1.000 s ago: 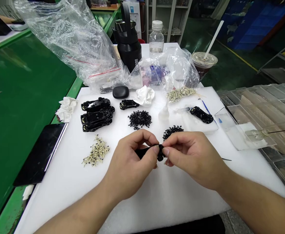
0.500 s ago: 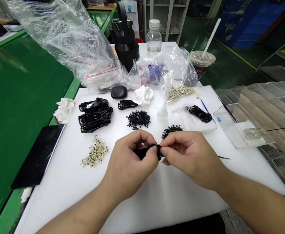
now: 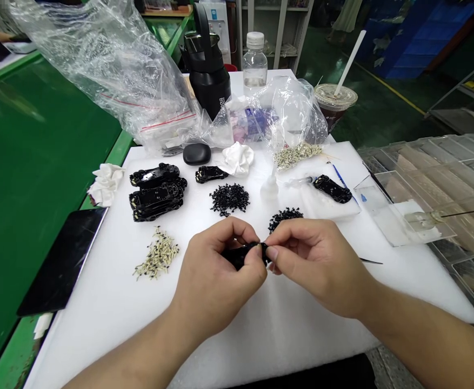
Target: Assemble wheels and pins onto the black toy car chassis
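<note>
A small black toy car (image 3: pixel 235 256) is held above the white foam board (image 3: pixel 277 335). My left hand (image 3: pixel 216 278) is closed round its body, with the thumb on top. My right hand (image 3: pixel 321 265) pinches the car's right end between thumb and fingers; any small part in that pinch is hidden. Just beyond my fingers lie two piles of tiny black parts (image 3: pixel 229 199), the nearer pile (image 3: pixel 284 218) partly behind my right hand. Left of my left hand is a heap of small cream pieces with dark tips (image 3: pixel 158 255).
Several black toy cars (image 3: pixel 158 193) are grouped at the left, with single ones (image 3: pixel 211 173) farther back and at right (image 3: pixel 333 189). A white dropper bottle (image 3: pixel 269 188) stands mid-board. Behind are plastic bags (image 3: pixel 139 81), a black flask (image 3: pixel 210 75) and an iced drink (image 3: pixel 334 102). Clear trays (image 3: pixel 459 178) flank the right.
My left thumb has shifted slightly to the right and bent more over the car's end. The right hand keeps nearly the same pinch, and the piles look unchanged.
</note>
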`<state>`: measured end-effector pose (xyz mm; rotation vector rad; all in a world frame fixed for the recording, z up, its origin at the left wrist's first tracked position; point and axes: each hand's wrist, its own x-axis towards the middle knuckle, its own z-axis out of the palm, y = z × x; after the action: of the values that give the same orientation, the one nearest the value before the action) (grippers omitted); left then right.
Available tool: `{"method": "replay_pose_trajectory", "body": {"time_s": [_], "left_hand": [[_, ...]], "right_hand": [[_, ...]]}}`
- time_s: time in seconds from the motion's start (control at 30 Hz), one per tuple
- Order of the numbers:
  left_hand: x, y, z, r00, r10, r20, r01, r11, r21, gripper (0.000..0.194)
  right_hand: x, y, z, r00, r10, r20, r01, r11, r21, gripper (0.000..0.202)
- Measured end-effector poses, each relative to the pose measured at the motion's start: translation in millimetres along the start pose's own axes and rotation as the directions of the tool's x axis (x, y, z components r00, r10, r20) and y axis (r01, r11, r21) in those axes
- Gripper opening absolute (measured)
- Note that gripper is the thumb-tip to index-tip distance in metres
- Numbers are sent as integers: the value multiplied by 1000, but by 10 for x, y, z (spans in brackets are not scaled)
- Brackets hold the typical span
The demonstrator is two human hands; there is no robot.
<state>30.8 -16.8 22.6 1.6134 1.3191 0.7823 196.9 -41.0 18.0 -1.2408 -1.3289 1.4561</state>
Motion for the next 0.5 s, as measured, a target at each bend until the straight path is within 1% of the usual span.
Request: {"method": "replay_pose_trajectory", "body": {"time_s": [0.2, 0.4, 0.5], "left_hand": [[-11, 19, -3, 999, 36, -19, -36, 999, 39, 3], [-5, 32, 21, 996, 74, -58, -68, 992, 102, 5], [-10, 20, 29, 994, 85, -67, -75, 987, 141, 3]], "right_hand": [[6, -28, 1, 1000, -2, 2, 2, 1000, -13, 14], [29, 3, -14, 999, 47, 9, -47, 999, 16, 12], [29, 4, -15, 999, 49, 5, -50, 999, 15, 12]]}}
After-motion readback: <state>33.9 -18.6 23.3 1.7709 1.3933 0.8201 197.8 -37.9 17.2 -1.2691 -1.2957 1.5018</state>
